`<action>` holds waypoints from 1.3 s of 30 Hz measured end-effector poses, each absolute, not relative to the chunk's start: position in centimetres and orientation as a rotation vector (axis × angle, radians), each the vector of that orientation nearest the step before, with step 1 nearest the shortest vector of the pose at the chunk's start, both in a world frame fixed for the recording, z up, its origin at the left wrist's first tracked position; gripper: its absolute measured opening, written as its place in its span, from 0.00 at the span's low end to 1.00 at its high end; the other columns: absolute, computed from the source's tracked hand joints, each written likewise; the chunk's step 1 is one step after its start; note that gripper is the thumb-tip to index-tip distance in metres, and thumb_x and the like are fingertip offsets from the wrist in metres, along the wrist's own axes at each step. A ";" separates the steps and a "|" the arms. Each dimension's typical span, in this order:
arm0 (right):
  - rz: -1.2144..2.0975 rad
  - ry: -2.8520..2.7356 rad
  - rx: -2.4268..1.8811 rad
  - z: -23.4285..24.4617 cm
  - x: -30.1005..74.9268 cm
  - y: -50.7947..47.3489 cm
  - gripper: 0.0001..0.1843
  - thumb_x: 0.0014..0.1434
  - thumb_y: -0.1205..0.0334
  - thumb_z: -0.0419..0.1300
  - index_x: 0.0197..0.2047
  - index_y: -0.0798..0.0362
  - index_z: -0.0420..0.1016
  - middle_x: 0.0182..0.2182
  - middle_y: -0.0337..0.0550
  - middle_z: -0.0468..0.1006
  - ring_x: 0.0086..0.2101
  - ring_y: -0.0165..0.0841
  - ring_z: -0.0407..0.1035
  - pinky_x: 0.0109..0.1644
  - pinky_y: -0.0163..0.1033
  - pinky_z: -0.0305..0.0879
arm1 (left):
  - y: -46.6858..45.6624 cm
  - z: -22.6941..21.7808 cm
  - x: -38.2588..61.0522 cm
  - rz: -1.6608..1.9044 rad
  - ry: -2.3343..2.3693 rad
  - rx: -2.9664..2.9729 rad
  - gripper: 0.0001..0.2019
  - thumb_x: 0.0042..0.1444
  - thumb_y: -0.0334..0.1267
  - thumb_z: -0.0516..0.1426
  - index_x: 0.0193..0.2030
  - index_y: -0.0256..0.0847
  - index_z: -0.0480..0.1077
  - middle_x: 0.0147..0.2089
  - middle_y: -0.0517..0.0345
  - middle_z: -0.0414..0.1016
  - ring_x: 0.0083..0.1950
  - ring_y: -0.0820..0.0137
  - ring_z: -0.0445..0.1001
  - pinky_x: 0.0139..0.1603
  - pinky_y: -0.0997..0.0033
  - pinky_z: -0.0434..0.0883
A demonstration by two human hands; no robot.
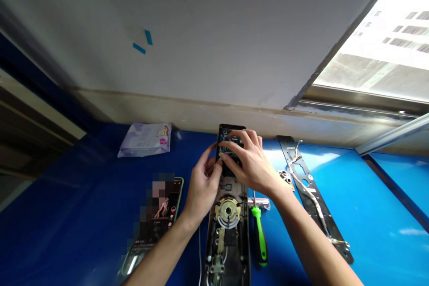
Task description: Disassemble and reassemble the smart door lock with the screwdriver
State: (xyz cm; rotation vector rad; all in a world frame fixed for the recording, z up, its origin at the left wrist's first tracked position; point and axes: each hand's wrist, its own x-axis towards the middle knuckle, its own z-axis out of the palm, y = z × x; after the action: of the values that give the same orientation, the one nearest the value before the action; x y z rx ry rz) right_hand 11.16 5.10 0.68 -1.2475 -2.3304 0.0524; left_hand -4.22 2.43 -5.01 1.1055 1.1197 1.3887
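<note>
A long black door lock housing, opened up, lies lengthwise in front of me. Its far end holds a dark circuit board, and a round brass-coloured mechanism sits midway along it. My left hand grips the housing's left edge near the board, thumb on top and fingers curled at the side. Over the board arches my right hand, its bent fingertips and thumb pressed onto the board's left part. The fingers hide much of the board, and I cannot make out any small part between them.
A green-and-black screwdriver lies right of the housing, near a pinkish wrapped cylinder. Further right is a black metal plate with a white cable. A lit phone and a lilac packet lie left on the blue table.
</note>
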 end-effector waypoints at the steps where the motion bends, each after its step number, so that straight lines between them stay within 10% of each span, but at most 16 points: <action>1: 0.064 -2.328 -1.254 0.6 11.1 5.1 0.17 0.74 0.53 0.56 0.60 0.47 0.79 0.59 0.54 0.73 0.60 0.50 0.61 0.63 0.59 0.64 | 2.4 -5.0 -4.2 1.392 1.123 1.111 0.30 0.63 0.50 0.64 0.68 0.39 0.71 0.50 0.47 0.86 0.54 0.55 0.84 0.53 0.58 0.83; 18: 0.156 -2.294 -1.266 0.5 11.0 5.1 0.17 0.75 0.53 0.55 0.61 0.48 0.75 0.62 0.54 0.70 0.65 0.49 0.59 0.68 0.60 0.60 | 2.4 -4.9 -4.2 1.386 1.149 1.125 0.31 0.62 0.51 0.63 0.68 0.36 0.71 0.58 0.41 0.83 0.63 0.48 0.80 0.57 0.54 0.82; 39: 0.010 -2.312 -1.195 1.0 11.8 5.5 0.15 0.73 0.61 0.57 0.57 0.50 0.80 0.58 0.55 0.75 0.60 0.49 0.63 0.63 0.59 0.66 | 2.4 -4.9 -4.3 1.358 1.092 1.069 0.34 0.62 0.54 0.65 0.70 0.38 0.69 0.51 0.46 0.86 0.53 0.55 0.85 0.56 0.58 0.81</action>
State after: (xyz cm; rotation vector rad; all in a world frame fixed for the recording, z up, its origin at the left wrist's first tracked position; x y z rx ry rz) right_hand 11.83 5.46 1.00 -1.1954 -2.3118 0.0103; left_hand -4.28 2.38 -4.85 1.0693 1.0921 1.3583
